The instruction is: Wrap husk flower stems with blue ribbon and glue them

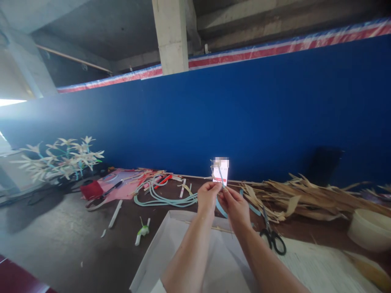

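Both hands meet in front of me, above the far edge of a shallow white box (171,248). My left hand (209,197) pinches a thin pale-blue stem (221,176) that rises above the fingertips. My right hand (234,203) has its fingers pressed together around the lower part of the same stem. Pale strips seem to be attached near its top, but blurring there hides the detail. Beside my right forearm lie black-handled scissors (271,238). Loops of pale-blue cord (165,200) lie left of my hands.
A lit phone screen (224,176) stands behind the hands. Dry husks (305,199) and a pale bowl (371,230) are on the right. White artificial flowers (64,156), a red tape roll (91,189) and pink sheets (116,185) are left. A blue partition (244,110) closes the back.
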The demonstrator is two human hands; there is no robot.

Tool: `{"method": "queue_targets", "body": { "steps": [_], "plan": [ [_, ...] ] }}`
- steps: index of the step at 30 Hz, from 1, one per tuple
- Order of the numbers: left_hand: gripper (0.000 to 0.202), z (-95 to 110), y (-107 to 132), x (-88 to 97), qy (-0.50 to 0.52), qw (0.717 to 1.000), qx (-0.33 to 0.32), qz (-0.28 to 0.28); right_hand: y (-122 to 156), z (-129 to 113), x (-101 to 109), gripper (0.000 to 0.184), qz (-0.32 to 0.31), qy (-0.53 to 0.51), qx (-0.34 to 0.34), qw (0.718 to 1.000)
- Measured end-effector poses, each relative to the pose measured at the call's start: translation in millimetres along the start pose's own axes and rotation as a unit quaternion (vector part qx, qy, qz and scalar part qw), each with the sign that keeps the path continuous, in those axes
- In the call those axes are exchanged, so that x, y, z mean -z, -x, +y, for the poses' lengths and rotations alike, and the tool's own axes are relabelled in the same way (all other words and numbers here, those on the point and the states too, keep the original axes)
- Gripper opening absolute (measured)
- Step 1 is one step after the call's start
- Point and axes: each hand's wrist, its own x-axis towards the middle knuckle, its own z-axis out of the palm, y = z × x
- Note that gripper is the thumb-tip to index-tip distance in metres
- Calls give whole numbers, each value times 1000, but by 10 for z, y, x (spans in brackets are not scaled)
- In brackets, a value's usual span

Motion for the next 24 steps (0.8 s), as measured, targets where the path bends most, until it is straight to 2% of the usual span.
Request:
{"method": "queue_targets", "body": {
  "steps": [10, 15, 24],
  "plan": [
    [23, -22, -44, 6, -56, 998, -16, 9, -10, 17, 3, 35, -12, -13, -7, 1000],
    [19, 5, -33, -2, -57, 998, -18, 13, -4, 14, 17, 37, -9, 15, 10, 1000],
    [20, -74, -98, 35, -102, 993, -50, 11, -11, 32, 31, 37, -16, 43, 33, 998]
  ]
}}
